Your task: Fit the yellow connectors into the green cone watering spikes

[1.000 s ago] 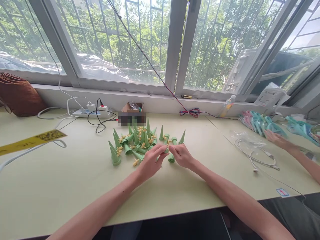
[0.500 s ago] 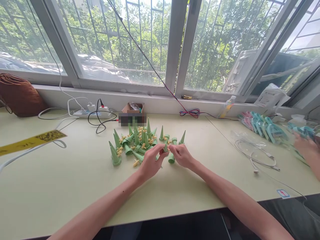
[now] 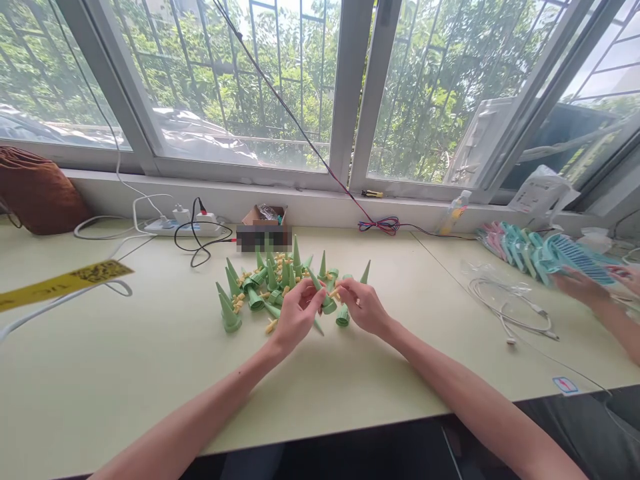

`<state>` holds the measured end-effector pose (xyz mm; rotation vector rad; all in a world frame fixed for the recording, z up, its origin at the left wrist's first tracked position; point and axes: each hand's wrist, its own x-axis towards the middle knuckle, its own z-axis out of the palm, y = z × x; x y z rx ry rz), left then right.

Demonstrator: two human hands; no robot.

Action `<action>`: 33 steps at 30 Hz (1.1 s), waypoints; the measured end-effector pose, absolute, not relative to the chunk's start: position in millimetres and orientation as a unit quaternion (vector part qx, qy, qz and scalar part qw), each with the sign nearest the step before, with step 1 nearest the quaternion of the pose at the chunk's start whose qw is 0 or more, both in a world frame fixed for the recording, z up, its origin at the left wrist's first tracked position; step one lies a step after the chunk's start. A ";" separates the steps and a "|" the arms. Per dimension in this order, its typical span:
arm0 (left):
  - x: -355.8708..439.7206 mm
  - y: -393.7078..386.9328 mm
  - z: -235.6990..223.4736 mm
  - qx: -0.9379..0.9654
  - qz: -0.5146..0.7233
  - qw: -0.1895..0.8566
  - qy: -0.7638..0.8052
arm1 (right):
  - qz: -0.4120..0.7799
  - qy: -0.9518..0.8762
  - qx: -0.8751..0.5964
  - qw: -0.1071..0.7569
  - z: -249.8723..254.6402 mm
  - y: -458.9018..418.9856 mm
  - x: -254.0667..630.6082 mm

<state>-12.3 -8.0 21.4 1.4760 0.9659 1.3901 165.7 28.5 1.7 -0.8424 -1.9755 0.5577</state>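
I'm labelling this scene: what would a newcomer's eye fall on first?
Probably the cluster of pale green plastic cones, mixed with small yellow pieces, on the pale table. At its near side, the left hand holds one cone and the right hand pinches a yellow piece. Behind, large grey-framed windows show leafy green trees.

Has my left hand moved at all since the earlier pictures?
Yes, slightly: your left hand has shifted left, judged against the cardboard box.

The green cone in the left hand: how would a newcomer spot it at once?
On the pale table, find the cluster of green cones. Toward its right side, the left hand holds the green cone. Unlike its neighbours, which stand or lie, this one is held tilted, its tip leaning left.
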 end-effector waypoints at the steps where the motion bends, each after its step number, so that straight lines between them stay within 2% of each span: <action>1: -12.3 -8.3 22.1 0.589 0.555 0.439 0.389 | 0.227 -0.799 -0.336 0.444 2.1 28.0 165.5; 12: -10.9 -8.9 22.7 0.590 0.537 0.452 0.400 | 0.202 -0.815 -0.314 0.444 2.3 27.9 164.9; 22: -14.6 -6.9 20.0 0.637 0.527 0.417 0.376 | 0.189 -0.829 -0.306 0.429 4.5 26.0 164.1; 27: -16.7 -6.0 14.2 0.687 0.534 0.338 0.358 | 0.193 -0.825 -0.308 0.433 6.4 23.9 163.0; 33: -18.2 -6.8 12.2 0.771 0.514 0.149 0.344 | 0.204 -0.815 -0.333 0.429 9.3 22.2 161.9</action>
